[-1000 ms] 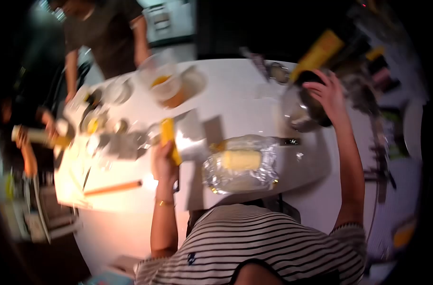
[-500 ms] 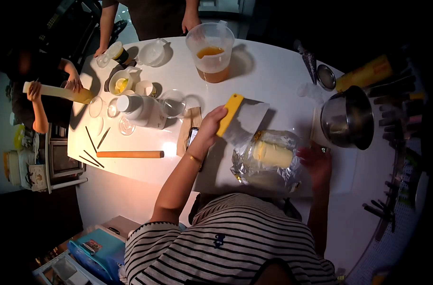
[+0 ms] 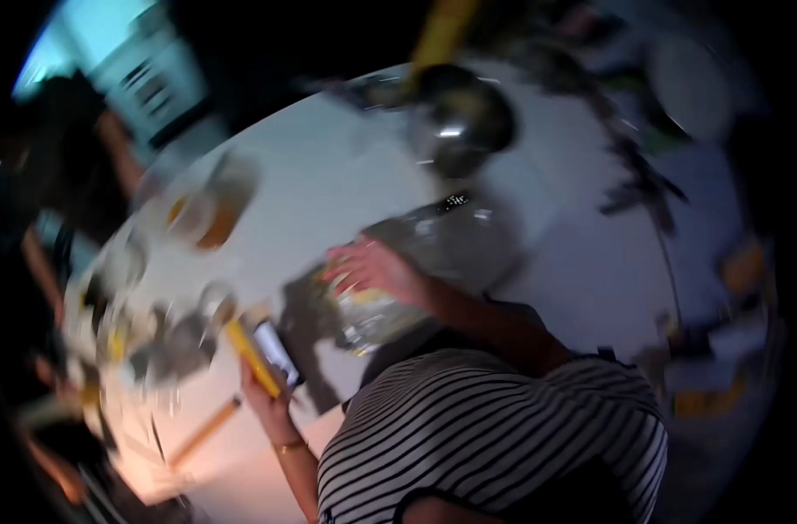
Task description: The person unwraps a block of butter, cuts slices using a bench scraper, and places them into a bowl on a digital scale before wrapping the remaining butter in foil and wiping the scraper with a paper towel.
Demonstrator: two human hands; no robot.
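centrally, a pale yellow block (image 3: 363, 298) lies on crumpled silver foil (image 3: 361, 334) near the wearer's edge of the white surface (image 3: 573, 253). the block is largely covered by the right hand (image 3: 376, 272); only a soft, blurred strip of it shows below the fingers, so its outline and texture cannot be read. the foil is bright and creased, with sharp glints. the right hand is open, palm down, fingers loosely spread and holding nothing visible; whether it touches the block cannot be told. the left hand (image 3: 265, 395) is closed around a yellow-handled scraper (image 3: 252, 356), whose handle is a flat, saturated yellow bar, tilted, with its blade indistinct. just beside it lies a phone (image 3: 277, 352) with a lit screen. beyond the foil stands a shiny, dark metal bowl (image 3: 459, 127).
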